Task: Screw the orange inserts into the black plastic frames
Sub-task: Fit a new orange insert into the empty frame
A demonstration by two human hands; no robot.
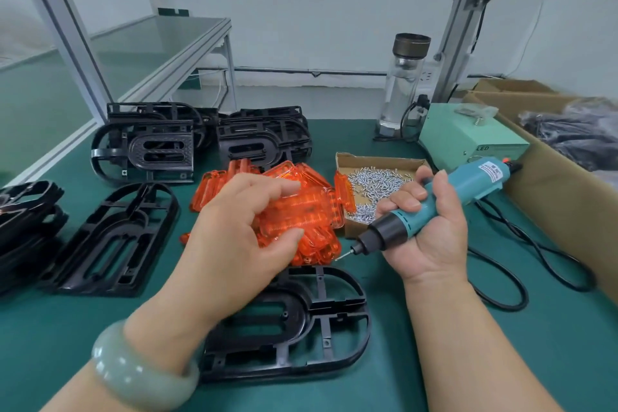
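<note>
Orange inserts [321, 244], a heap of translucent ribbed shells just behind the nearest black plastic frame [301, 308] and touching the screw box [378, 159], look light, stiff, slick and probably crackable, so they are best pinched across their edges. The left hand [240, 227] curls thumb and fingers on the top insert [301, 207], while the right hand [431, 234] grips the electric screwdriver [468, 187], its bit pointing toward the heap.
</note>
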